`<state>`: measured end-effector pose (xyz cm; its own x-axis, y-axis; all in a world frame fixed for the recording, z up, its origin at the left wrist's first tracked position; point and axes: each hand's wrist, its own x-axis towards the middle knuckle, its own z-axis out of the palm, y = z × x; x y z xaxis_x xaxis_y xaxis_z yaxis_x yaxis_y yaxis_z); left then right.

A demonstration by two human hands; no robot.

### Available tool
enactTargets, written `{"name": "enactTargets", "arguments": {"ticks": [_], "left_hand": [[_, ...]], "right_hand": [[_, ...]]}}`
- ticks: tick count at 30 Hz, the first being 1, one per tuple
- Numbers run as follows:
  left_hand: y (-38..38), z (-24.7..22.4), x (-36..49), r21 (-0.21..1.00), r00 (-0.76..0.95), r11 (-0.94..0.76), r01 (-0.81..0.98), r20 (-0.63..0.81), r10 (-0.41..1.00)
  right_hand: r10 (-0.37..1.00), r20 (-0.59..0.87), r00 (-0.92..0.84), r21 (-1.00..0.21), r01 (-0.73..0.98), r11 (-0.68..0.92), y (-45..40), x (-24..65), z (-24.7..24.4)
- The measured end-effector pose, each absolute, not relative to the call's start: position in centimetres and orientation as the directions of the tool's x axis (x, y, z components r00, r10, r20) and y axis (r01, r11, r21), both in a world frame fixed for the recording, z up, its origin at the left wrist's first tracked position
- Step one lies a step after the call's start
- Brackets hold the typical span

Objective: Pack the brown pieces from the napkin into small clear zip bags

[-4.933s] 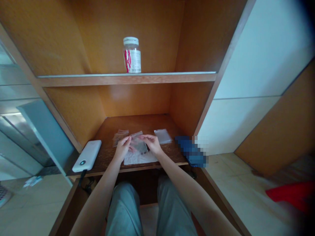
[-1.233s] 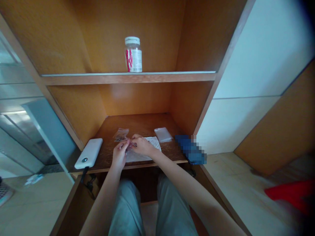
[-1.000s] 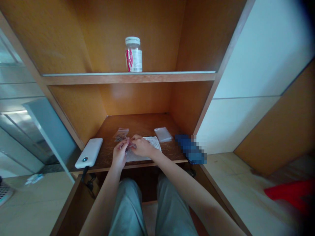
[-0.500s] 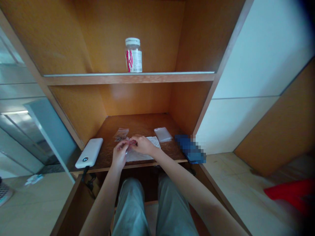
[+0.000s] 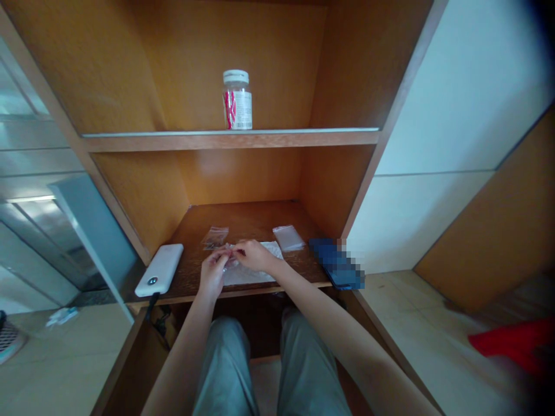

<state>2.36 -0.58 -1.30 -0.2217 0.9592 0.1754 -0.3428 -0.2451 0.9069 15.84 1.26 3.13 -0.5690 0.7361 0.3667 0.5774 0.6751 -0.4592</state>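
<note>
My left hand and my right hand meet over a white paper sheet on the lower shelf. Both are closed, fingertips pinching a small clear plastic bag. Most of that bag is hidden by the fingers, and its contents are too small to make out. Just behind my left hand lies a zip bag with small dark bits in it. A stack of clear plastic bags rests beyond the sheet, to the right of my hands.
A white power bank with a black cable lies at the shelf's left. On the right, a dark blue flat object, partly pixelated, reaches over the edge. A white-capped jar stands on the upper shelf. My knees are below an open drawer-like space.
Fingers of both hands have shifted slightly on the small bag, and a little more clear plastic shows beneath them. The whole view has moved slightly; other things stay put.
</note>
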Motion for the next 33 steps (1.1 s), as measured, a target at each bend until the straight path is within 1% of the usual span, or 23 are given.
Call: {"name": "enactTargets", "arguments": {"ticks": [3,6,9,12,16,19,22,25,29,31,33], "left_hand": [[-0.5,-1.3,2.4,0.91,-0.253,-0.288,-0.297,0.216,0.943],[-0.5,-1.3,2.4,0.914,-0.255,-0.276,-0.297,0.202,0.946],[-0.6,-1.2,2.5,0.915,-0.245,-0.247,-0.32,0.172,0.954],[-0.6,-1.3,2.5,0.915,-0.238,-0.251,-0.315,0.18,0.954],[-0.2,-1.7,2.4,0.925,-0.284,-0.31,-0.22,0.243,0.928],[0.1,-2.3,2.2,0.934,-0.325,-0.329,-0.137,0.271,0.906],[0.4,-2.8,2.1,0.94,-0.355,-0.328,-0.092,0.277,0.893],[0.4,-2.9,2.2,0.944,-0.376,-0.305,-0.122,0.241,0.895],[0.1,-2.5,2.4,0.93,-0.322,-0.269,-0.249,0.182,0.929],[-0.1,-2.2,2.4,0.922,-0.308,-0.25,-0.297,0.155,0.939],[-0.2,-2.1,2.5,0.916,-0.31,-0.253,-0.31,0.154,0.938]], "right_hand": [[0.733,0.34,-0.589,-0.451,0.581,0.677,1.2,15.8,3.3],[0.728,0.323,-0.605,-0.422,0.596,0.683,1.2,15.8,3.5],[0.726,0.316,-0.611,-0.362,0.63,0.687,1.3,15.8,3.6],[0.748,0.302,-0.59,-0.286,0.693,0.662,1.0,15.5,3.9],[0.79,0.292,-0.538,-0.196,0.775,0.6,0.2,15.0,4.2],[0.811,0.291,-0.508,-0.165,0.808,0.566,-0.3,14.5,4.2],[0.827,0.303,-0.473,-0.139,0.837,0.53,-0.5,14.1,4.2],[0.857,0.339,-0.388,-0.15,0.877,0.457,-0.4,13.9,4.3],[0.887,0.341,-0.311,-0.162,0.91,0.382,-0.2,14.1,4.7],[0.882,0.34,-0.326,-0.164,0.903,0.397,-0.1,14.4,4.7],[0.838,0.363,-0.408,-0.155,0.86,0.486,0.0,14.8,4.6]]}}
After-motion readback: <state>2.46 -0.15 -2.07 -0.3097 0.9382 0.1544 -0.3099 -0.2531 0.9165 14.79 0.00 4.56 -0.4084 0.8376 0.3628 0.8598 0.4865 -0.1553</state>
